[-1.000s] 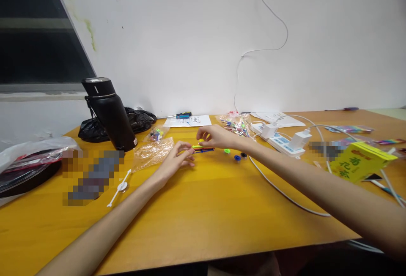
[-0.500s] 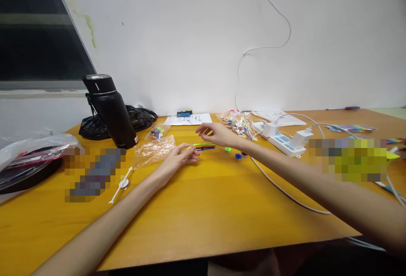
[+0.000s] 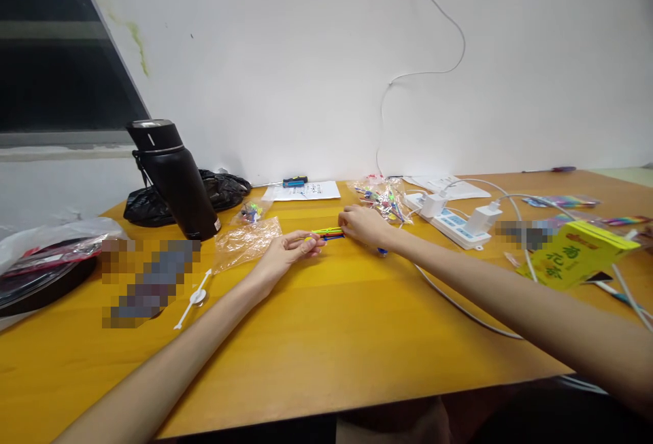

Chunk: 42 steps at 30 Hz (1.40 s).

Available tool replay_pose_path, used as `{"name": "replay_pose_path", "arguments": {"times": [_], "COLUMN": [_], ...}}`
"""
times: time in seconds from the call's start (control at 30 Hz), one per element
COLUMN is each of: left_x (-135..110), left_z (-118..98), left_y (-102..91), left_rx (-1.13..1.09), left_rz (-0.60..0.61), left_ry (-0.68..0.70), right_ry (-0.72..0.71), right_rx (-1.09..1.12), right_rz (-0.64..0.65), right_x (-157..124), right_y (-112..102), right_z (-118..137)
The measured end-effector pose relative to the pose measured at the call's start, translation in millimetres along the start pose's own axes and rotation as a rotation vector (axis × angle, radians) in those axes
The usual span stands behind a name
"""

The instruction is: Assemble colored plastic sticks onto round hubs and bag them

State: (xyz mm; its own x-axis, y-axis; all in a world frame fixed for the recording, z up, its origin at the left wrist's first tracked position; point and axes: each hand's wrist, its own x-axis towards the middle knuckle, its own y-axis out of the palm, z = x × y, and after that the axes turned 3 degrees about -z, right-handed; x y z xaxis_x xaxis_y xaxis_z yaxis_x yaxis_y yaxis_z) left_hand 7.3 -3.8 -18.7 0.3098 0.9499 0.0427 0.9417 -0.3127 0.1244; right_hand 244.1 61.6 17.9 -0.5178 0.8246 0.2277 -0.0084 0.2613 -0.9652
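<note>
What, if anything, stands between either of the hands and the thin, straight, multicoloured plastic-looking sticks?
Nothing visible: the sticks have the left hand at their left end and the right hand at their right. A round blue plastic-looking piece shows on the near side of the right hand, not in between.

This seems to be a plain room in a home or a small office, which of these cannot be told: a smooth yellow-brown table point(image 3: 326, 349) stands against a stained white wall point(image 3: 286, 56) near a dark window point(image 3: 56, 70). On it are a tall black drinking bottle point(image 3: 176, 189), a white power strip point(image 3: 455, 224) with white adapters point(image 3: 482, 218), printed white paper sheets point(image 3: 326, 190) and a blue-and-black-handled screwdriver point(image 3: 294, 181).
</note>
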Motion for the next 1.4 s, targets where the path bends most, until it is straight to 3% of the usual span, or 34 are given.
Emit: {"name": "replay_pose_path", "arguments": {"times": [0.13, 0.23, 0.37, 0.5, 0.63, 0.73, 0.9, 1.13, 1.4], "left_x": [-3, -5, -6, -5, -3, -2, 0, 1, -1], "left_z": [-4, -7, -11, -7, -1, 1, 1, 3, 0], "left_y": [2.7, 4.5, 2.6, -1.4, -1.1, -0.3, -4.4, -6.5, -5.2], "left_rx": [-0.012, -0.039, -0.060, -0.085, -0.150, -0.227, -0.324, -0.290, -0.250], "left_rz": [0.032, 0.034, 0.015, -0.030, -0.058, -0.051, -0.027, 0.002, 0.029], "left_ry": [-0.002, 0.004, -0.002, -0.014, -0.061, -0.116, -0.126, -0.066, -0.073], "right_ry": [0.015, 0.078, 0.184, 0.238, 0.285, 0.328, 0.433, 0.279, 0.272], "right_rx": [0.026, 0.164, 0.603, 1.155, 1.408, 1.483, 1.548, 1.478, 1.399], "right_rz": [-0.008, -0.045, -0.089, -0.100, -0.033, -0.042, -0.038, 0.006, 0.004], "right_x": [0, 3, 4, -14, -39, -46, -42, -44, -45], "right_y": [0, -3, -8, -8, 1, 9, 16, 18, 19], "right_z": [-5, -11, -5, 24, 58, 71, 69, 72, 77]}}
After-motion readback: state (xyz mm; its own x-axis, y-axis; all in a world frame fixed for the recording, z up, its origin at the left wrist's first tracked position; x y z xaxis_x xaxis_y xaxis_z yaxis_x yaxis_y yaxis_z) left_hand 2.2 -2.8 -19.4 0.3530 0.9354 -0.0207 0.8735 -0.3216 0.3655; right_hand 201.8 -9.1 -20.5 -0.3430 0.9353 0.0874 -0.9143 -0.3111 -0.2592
